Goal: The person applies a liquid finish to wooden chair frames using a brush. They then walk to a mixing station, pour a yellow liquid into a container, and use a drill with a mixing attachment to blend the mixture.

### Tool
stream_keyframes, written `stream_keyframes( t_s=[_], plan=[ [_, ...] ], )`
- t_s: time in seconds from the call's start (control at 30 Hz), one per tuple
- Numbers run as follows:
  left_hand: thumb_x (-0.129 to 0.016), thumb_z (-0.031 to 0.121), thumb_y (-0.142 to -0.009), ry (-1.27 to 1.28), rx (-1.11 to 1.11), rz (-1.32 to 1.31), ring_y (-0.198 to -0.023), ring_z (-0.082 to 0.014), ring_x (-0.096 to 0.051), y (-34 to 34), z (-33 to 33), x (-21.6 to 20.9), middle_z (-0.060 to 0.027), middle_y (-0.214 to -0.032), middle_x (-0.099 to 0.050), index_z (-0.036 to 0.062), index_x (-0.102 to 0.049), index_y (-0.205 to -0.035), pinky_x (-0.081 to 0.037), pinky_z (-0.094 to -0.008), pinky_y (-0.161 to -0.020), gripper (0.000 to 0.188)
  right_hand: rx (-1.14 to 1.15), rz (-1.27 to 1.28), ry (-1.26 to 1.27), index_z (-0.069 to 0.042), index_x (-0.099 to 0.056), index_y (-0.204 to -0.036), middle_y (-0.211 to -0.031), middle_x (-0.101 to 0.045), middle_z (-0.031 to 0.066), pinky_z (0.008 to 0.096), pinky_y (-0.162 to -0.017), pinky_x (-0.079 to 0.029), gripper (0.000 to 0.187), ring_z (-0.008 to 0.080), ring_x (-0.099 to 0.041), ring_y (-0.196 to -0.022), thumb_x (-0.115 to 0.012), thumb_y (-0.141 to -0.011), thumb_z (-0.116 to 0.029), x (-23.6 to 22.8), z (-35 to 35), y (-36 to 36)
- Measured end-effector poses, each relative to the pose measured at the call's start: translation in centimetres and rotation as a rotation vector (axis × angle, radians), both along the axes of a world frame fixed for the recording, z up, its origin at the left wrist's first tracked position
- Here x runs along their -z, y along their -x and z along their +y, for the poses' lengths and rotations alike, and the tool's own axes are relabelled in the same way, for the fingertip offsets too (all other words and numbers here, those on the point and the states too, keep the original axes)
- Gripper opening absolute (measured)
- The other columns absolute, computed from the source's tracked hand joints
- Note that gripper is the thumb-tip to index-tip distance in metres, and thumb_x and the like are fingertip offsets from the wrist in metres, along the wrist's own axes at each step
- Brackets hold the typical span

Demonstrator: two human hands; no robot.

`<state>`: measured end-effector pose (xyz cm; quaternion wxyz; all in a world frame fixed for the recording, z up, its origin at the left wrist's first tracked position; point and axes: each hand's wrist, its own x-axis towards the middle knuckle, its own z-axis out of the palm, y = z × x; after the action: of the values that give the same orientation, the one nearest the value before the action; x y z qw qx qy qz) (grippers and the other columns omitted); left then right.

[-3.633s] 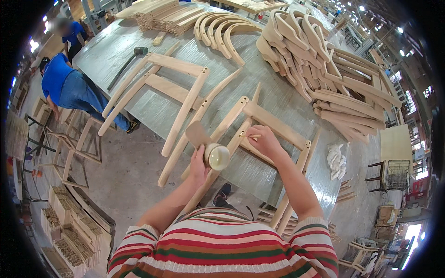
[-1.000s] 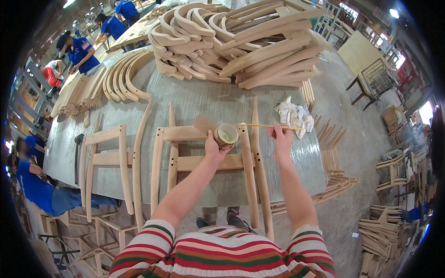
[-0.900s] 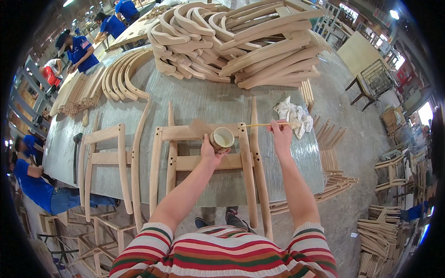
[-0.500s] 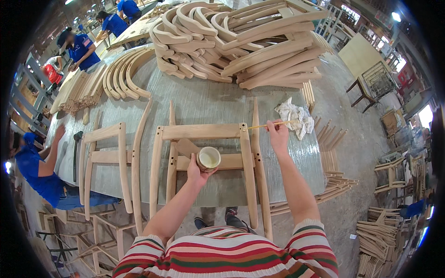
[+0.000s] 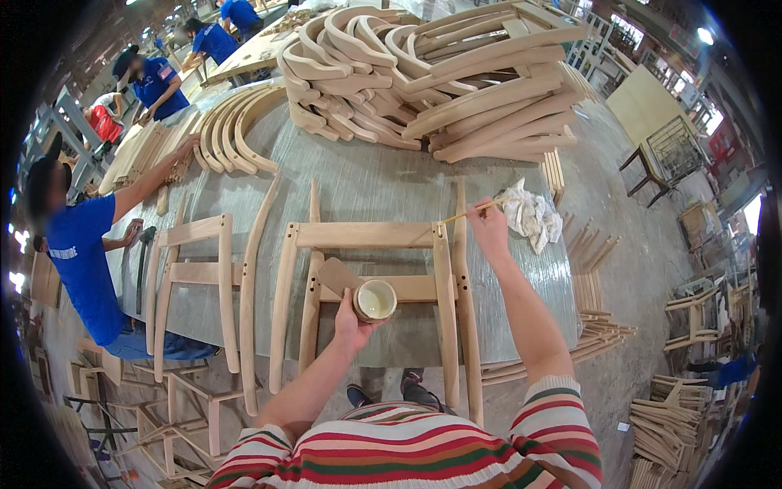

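Note:
My left hand (image 5: 352,328) is wrapped round a small round cup (image 5: 375,300) with pale, creamy contents. A flat brown paddle-shaped piece (image 5: 336,277) sticks out beside the cup; whether my fingers grip it too I cannot tell. Between the fingers of my right hand (image 5: 489,231) is a thin stick (image 5: 463,215), pinched near its rear. Its tip meets the top right corner of a wooden chair frame (image 5: 366,235), close to the dark holes there. The frame lies on the worktable (image 5: 407,175), and the cup is above its lower rail.
A second chair frame (image 5: 195,231) lies to the left, beside a black-headed hammer (image 5: 146,236). A co-worker in blue (image 5: 85,244) reaches toward stacked wooden slats (image 5: 138,155). Curved wooden parts (image 5: 350,77) are heaped at the back. A crumpled white cloth (image 5: 531,215) lies right of my right hand.
The stick now slants more, its tip still at the frame's corner, and my right hand sits a little higher. The co-worker at left has leaned in and stretched an arm toward the slats.

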<state>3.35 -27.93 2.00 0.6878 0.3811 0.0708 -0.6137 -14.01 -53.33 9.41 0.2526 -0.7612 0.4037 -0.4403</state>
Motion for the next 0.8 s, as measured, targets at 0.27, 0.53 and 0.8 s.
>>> stream_keyframes(
  t_s=[0.27, 0.53, 0.8],
  plan=[
    [-0.026, 0.046, -0.093, -0.095, 0.007, -0.026, -0.115, -0.0336, -0.044, 0.8, 1.1, -0.2, -0.0142, -0.127, -0.043, 0.0076, -0.038, -0.126, -0.038, -0.0538, -0.093, 0.052, -0.051, 0.223, 0.092, -0.005, -0.052, -0.073, -0.065, -0.056, 0.0103, 0.0392, -0.058, -0.040, 0.017, 0.0290, -0.056, -0.062, -0.058, -0.079, -0.020, -1.7, -0.2, -1.5],
    [-0.026, 0.046, -0.093, -0.032, 0.024, -0.027, -0.117, -0.0328, -0.042, 0.5, 2.1, 0.5, -0.0136, -0.128, -0.041, 0.0063, -0.034, -0.129, -0.033, -0.0554, -0.096, 0.054, -0.153, 0.296, 0.160, -0.006, -0.053, -0.076, -0.065, -0.056, 0.0098, 0.0412, -0.062, -0.039, 0.015, 0.0304, -0.055, -0.063, -0.055, -0.080, -0.021, -0.5, -0.6, -2.3],
    [-0.026, 0.047, -0.093, -0.033, 0.028, -0.029, -0.116, -0.0336, -0.042, 1.1, 2.5, 0.3, -0.0138, -0.127, -0.042, 0.0081, -0.038, -0.126, -0.035, -0.0574, -0.094, 0.052, -0.184, 0.375, 0.139, -0.008, -0.054, -0.075, -0.063, -0.057, 0.0103, 0.0416, -0.062, -0.038, 0.015, 0.0306, -0.056, -0.065, -0.053, -0.080, -0.022, -2.0, -0.8, -3.1]
  ],
)
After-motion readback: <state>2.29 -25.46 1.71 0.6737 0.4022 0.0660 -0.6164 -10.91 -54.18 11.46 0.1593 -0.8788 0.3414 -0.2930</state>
